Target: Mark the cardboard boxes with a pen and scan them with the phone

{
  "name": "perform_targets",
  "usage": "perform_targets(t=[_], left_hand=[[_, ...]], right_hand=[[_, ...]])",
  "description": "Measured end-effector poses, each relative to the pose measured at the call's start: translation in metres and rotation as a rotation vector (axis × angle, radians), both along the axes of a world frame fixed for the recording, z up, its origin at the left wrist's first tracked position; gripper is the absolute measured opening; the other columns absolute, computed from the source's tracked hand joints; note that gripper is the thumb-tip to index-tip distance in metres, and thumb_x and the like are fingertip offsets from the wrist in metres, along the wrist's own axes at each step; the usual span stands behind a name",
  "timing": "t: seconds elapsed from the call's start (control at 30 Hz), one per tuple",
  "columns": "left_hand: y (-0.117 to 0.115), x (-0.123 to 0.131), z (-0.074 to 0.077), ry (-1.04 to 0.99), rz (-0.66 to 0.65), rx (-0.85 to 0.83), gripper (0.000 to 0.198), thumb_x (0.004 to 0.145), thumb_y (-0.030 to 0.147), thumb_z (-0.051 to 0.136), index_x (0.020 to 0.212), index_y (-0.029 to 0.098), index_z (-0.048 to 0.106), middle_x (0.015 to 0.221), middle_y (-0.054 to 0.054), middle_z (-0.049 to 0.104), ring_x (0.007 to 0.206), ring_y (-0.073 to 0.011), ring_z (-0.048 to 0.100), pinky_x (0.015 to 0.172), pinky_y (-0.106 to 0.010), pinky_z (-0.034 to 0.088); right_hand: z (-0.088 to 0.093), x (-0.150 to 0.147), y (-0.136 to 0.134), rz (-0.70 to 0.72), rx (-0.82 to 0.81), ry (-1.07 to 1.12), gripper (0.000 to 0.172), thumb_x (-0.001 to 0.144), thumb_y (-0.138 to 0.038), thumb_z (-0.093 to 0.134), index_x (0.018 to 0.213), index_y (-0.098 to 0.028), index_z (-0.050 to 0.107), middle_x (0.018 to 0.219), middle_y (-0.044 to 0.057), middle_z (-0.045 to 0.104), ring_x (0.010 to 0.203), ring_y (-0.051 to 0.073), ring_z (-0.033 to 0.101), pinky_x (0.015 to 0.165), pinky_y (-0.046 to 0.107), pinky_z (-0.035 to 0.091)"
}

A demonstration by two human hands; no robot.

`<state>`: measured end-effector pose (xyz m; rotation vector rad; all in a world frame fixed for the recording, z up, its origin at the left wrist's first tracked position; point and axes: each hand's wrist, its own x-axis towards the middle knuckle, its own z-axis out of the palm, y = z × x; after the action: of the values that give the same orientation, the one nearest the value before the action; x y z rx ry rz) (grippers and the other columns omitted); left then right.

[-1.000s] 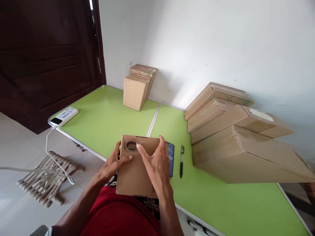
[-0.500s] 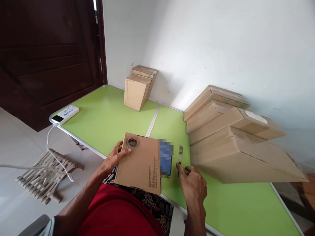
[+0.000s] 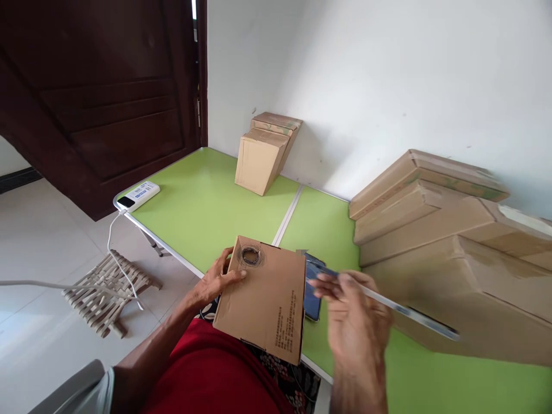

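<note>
My left hand [image 3: 221, 277] grips the left edge of a brown cardboard box [image 3: 267, 299], thumb on its top face. Near that thumb, the box has a dark-rimmed round hole [image 3: 250, 256] with scribbled lines around it. Small print runs along the box's right side. My right hand [image 3: 356, 313], blurred by motion, is closed on a slim pen [image 3: 409, 313] with a clear, pale barrel and dark ends. The pen slants across the hand above the table. A phone [image 3: 312, 305] lies right of the box, partly hidden by the box and my right hand.
Several cardboard boxes [image 3: 414, 287] stand at the right of the green table [image 3: 202, 201]. More boxes [image 3: 259, 161] rest against the wall. A white device [image 3: 142, 195] with a cable sits at the left corner, and a woven stool [image 3: 107, 293] is on the floor.
My right hand has picked up the pen from the table and moved it, now tilted, toward the box. The whole view has shifted, while my left hand keeps its hold on the box.
</note>
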<state>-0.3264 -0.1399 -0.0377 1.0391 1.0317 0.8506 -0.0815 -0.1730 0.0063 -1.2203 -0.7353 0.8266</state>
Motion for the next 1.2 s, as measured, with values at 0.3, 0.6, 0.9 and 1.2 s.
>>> perform_targets(t=[0.3, 0.6, 0.9, 1.2], left_hand=[[0.0, 0.005, -0.006, 0.054, -0.027, 0.118, 0.074, 0.086, 0.047, 0.074, 0.15, 0.019, 0.051, 0.135, -0.013, 0.071, 0.121, -0.0348, 0.068, 0.092, -0.043, 0.058], [-0.002, 0.006, -0.003, 0.067, -0.028, 0.146, 0.076, 0.085, 0.046, 0.071, 0.151, 0.016, 0.048, 0.134, -0.014, 0.07, 0.119, -0.0342, 0.067, 0.094, -0.043, 0.056], [-0.004, 0.006, 0.001, 0.079, -0.023, 0.133, 0.073, 0.086, 0.049, 0.072, 0.149, 0.018, 0.051, 0.132, -0.012, 0.071, 0.121, -0.0342, 0.066, 0.094, -0.042, 0.055], [-0.004, 0.006, 0.0, 0.079, -0.018, 0.108, 0.076, 0.087, 0.052, 0.073, 0.151, 0.019, 0.048, 0.134, -0.014, 0.07, 0.12, -0.0338, 0.066, 0.097, -0.044, 0.055]], right_hand=[[-0.018, -0.081, 0.018, 0.155, 0.055, -0.151, 0.031, 0.093, -0.051, 0.079, 0.099, -0.021, 0.073, 0.089, 0.005, 0.078, 0.075, 0.019, 0.074, 0.069, 0.031, 0.061], [-0.015, -0.078, 0.016, 0.203, 0.011, -0.303, 0.037, 0.095, -0.057, 0.072, 0.098, -0.021, 0.071, 0.082, 0.006, 0.076, 0.07, 0.018, 0.07, 0.066, 0.03, 0.058], [-0.009, -0.079, 0.015, 0.245, -0.012, -0.387, 0.04, 0.095, -0.061, 0.068, 0.095, -0.021, 0.071, 0.078, 0.006, 0.075, 0.063, 0.017, 0.065, 0.062, 0.029, 0.055], [-0.017, -0.066, 0.009, 0.333, -0.056, -0.472, 0.039, 0.097, -0.06, 0.065, 0.091, -0.022, 0.07, 0.072, 0.002, 0.071, 0.059, 0.017, 0.062, 0.055, 0.026, 0.047]])
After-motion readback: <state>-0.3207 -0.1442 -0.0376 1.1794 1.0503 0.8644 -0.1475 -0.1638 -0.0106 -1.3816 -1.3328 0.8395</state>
